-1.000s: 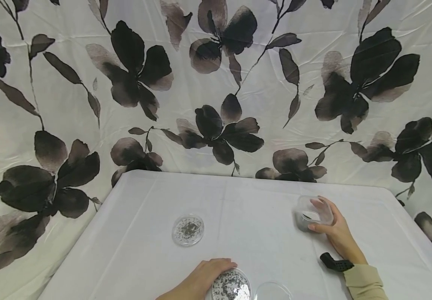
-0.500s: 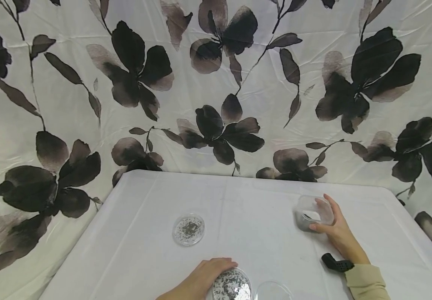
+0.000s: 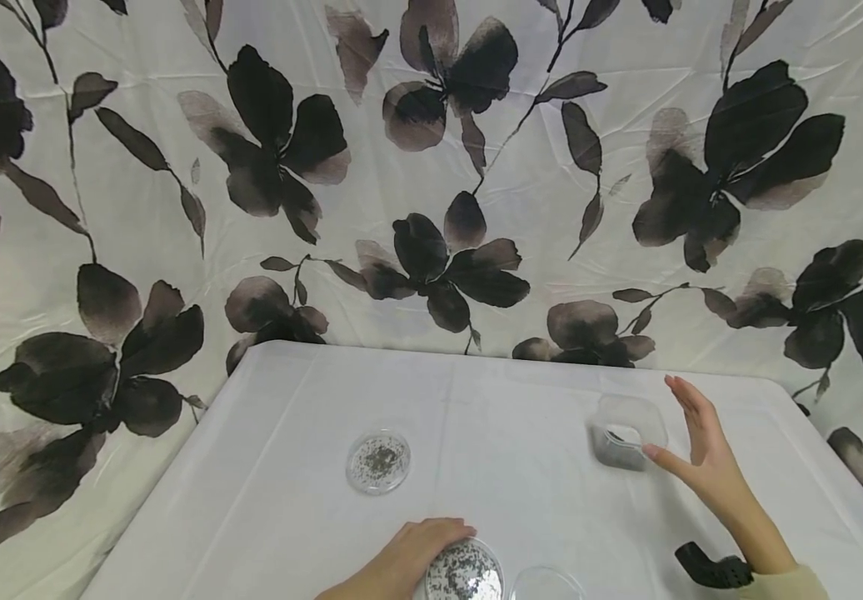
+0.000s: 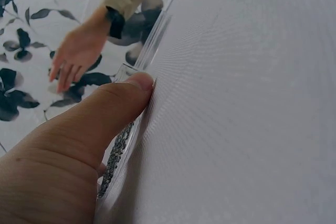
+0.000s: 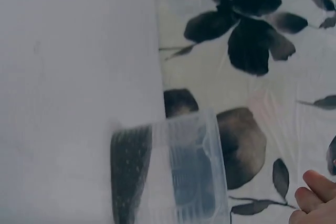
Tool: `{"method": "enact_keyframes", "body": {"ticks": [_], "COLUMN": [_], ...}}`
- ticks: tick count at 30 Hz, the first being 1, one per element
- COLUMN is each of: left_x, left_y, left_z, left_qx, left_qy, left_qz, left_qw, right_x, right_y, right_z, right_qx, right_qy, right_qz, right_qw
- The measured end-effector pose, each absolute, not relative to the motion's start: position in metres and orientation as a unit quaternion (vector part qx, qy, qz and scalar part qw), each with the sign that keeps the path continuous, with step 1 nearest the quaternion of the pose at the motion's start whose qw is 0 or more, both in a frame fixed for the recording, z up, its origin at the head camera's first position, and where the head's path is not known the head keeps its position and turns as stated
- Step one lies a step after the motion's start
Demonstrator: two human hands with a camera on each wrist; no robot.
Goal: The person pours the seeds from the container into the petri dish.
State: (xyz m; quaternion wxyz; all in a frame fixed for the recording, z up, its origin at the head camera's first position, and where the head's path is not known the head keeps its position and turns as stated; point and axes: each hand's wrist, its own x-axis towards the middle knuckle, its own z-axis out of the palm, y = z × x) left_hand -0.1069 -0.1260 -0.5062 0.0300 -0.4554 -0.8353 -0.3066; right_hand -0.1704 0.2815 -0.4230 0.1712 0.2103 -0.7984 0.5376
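At the near edge of the head view, my left hand (image 3: 411,557) grips the side of a clear round petri dish (image 3: 465,575) speckled with dark grains. The left wrist view has the thumb (image 4: 118,103) pressed on the dish's rim, with dark grains (image 4: 116,153) beside it. My right hand (image 3: 712,462) is beside a clear plastic container (image 3: 619,450) with dark grains at its bottom, its fingers spread and the thumb near the wall. The right wrist view shows this container (image 5: 178,166) apart from the fingertips (image 5: 312,182).
Farther left on the white-covered table (image 3: 274,517) lies a second petri dish (image 3: 378,462) with dark grains. A clear round lid or empty dish (image 3: 546,571) is just right of the gripped dish, partly out of view. A floral sheet (image 3: 431,167) hangs behind the table.
My right hand has let go of the plastic container and drawn away to the right, its fingers opening. The container stays where it was. My left hand keeps its grip on the petri dish.
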Motion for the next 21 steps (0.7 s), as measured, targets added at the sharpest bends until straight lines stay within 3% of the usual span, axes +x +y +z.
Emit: {"method": "enact_keyframes", "body": {"ticks": [10,13,18,21], "left_x": [-0.106,-0.106,-0.104,-0.104], "left_y": [-0.126,-0.126,-0.125,-0.125], "left_z": [-0.509,-0.509,-0.507,-0.507], "left_qx": [-0.447,-0.459,-0.467,-0.465], "left_qy": [-0.838,-0.835,-0.832,-0.832], "left_qz": [-0.314,-0.301,-0.294,-0.299], "left_qw": [0.018,0.039,0.056,0.052], "right_x": [-0.144,-0.136,-0.114,-0.104], "right_y": [0.256,0.25,0.239,0.234], "right_z": [-0.42,-0.425,-0.439,-0.448], "right_qx": [0.337,0.372,0.383,0.374], "right_qy": [-0.719,-0.717,-0.772,-0.809], "right_qz": [0.595,0.58,0.506,0.448], "right_qw": [0.125,0.106,0.021,-0.065]}}
